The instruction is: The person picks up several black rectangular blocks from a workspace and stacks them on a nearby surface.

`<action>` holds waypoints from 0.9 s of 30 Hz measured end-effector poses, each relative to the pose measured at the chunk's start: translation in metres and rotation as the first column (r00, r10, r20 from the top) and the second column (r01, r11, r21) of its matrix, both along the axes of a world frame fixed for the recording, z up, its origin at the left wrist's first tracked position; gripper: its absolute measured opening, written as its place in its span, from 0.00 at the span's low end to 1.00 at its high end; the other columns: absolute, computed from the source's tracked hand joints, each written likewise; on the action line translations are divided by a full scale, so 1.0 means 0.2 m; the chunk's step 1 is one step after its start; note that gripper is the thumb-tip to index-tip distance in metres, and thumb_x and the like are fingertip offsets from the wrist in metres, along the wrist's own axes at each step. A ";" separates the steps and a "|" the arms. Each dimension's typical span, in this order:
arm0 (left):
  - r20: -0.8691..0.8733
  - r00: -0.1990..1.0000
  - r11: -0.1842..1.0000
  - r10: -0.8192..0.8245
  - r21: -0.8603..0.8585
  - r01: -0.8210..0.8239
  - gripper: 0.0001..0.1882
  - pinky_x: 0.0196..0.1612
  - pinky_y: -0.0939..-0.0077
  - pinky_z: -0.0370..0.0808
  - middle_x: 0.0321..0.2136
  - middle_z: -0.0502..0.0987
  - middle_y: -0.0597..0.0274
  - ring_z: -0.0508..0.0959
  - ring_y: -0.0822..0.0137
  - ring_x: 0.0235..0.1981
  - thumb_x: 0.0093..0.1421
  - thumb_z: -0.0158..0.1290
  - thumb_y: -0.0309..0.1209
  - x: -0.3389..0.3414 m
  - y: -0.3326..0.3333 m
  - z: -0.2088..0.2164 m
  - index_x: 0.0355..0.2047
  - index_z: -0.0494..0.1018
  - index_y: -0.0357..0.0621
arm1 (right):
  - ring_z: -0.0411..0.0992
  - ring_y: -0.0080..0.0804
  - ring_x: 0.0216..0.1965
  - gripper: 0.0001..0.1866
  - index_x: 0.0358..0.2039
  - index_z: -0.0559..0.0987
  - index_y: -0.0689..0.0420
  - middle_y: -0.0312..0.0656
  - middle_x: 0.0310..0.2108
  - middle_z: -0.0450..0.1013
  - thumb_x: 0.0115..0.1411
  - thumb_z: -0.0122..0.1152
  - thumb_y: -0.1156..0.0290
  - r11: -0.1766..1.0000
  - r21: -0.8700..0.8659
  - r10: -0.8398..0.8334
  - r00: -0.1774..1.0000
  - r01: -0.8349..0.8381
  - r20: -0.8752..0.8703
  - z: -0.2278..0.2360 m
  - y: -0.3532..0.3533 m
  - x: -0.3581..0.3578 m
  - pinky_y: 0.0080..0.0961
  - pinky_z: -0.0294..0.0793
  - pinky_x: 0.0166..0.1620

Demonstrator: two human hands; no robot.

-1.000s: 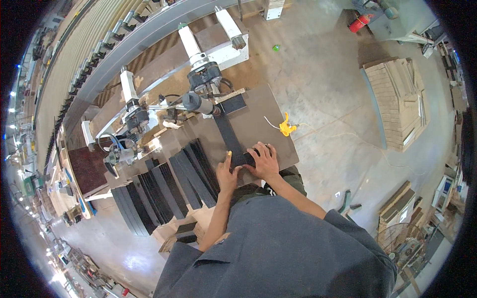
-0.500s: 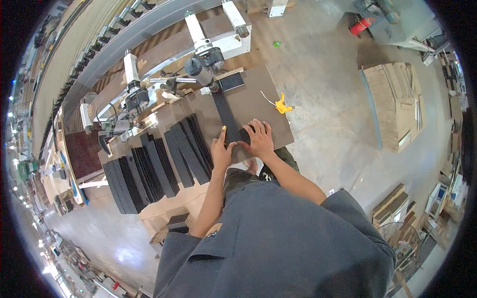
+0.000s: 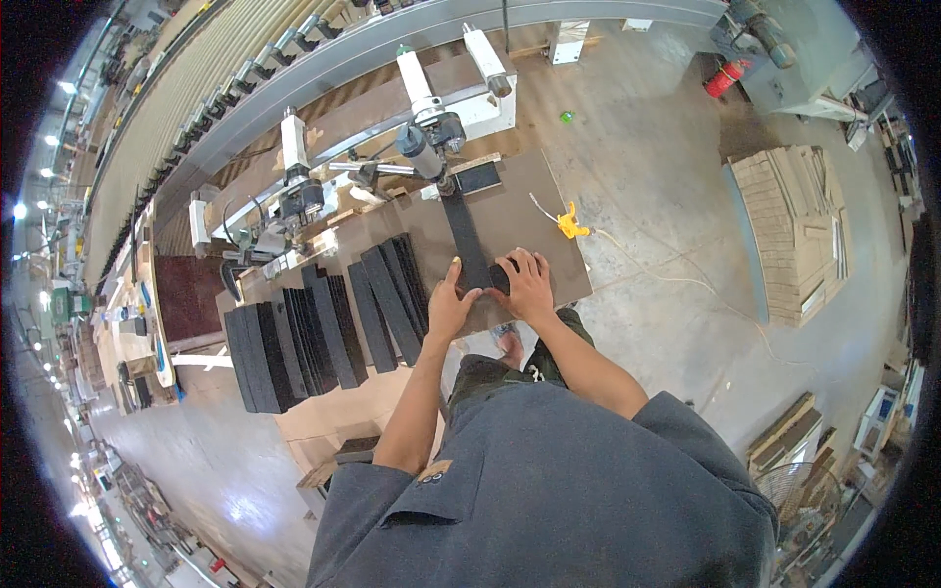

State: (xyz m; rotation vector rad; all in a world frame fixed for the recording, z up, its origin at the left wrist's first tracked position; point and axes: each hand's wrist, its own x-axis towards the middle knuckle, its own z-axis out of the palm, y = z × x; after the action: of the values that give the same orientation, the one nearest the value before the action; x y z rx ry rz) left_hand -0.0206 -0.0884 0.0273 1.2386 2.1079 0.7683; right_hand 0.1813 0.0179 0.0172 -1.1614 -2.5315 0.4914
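A long black strip (image 3: pixel 465 230) lies on the brown tabletop (image 3: pixel 524 220), its far end under the grey drill head (image 3: pixel 423 157). At its near end, my left hand (image 3: pixel 451 308) grips the strip, one finger along the left edge and the thumb across the end. My right hand (image 3: pixel 527 286) is closed over a dark block (image 3: pixel 501 278) beside the strip's right edge, fingers curled on top; its thumb reaches toward the left thumb. The block's full shape is hidden under the hand. Whether the drill bit touches the strip cannot be made out.
Rows of black strips (image 3: pixel 323 328) stand left of my hands. More machine heads (image 3: pixel 299 167) line the table's far side. A yellow clamp-like piece (image 3: pixel 570 221) with a pale cord hangs at the right edge. Stacked wooden boards (image 3: pixel 789 230) and a fire extinguisher (image 3: pixel 725 78) stand right.
The whole view has shifted, so the table and hands appear slightly further right and lower. Both hands keep their places at the strip's near end.
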 end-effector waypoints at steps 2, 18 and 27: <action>-0.039 0.998 0.990 -0.056 -0.135 0.050 0.48 0.46 0.50 0.82 0.39 0.87 0.46 0.86 0.44 0.39 0.68 0.74 0.43 -0.02 0.07 0.08 0.83 0.65 0.45 | 0.65 0.48 0.78 0.38 0.70 0.78 0.47 0.44 0.68 0.72 0.67 0.75 0.39 1.000 -0.010 -0.026 1.000 0.026 -0.014 -0.01 -0.01 0.04 0.60 0.55 0.82; -0.626 0.258 0.533 -0.736 -0.299 0.792 0.34 0.80 0.54 0.71 0.72 0.77 0.64 0.73 0.52 0.76 0.61 0.67 0.26 -0.39 0.68 0.26 0.69 0.77 0.56 | 0.64 0.48 0.81 0.41 0.77 0.73 0.51 0.49 0.76 0.71 0.68 0.75 0.54 0.973 -0.224 0.055 0.997 -0.064 -0.047 0.03 0.03 0.14 0.56 0.55 0.85; -0.675 0.125 0.387 -0.727 -0.254 0.886 0.22 0.82 0.57 0.70 0.67 0.79 0.62 0.75 0.55 0.76 0.71 0.56 0.30 -0.51 0.75 0.17 0.64 0.79 0.50 | 0.66 0.50 0.81 0.36 0.76 0.74 0.55 0.55 0.76 0.72 0.67 0.67 0.64 0.957 -0.260 0.091 0.987 -0.124 -0.135 0.02 0.08 0.16 0.56 0.61 0.82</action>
State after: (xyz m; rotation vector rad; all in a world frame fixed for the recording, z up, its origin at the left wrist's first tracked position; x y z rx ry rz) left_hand -0.1220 0.0614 0.0609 2.8223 1.2736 -0.1040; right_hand 0.2123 0.0339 0.0213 -1.0465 -2.4862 0.9291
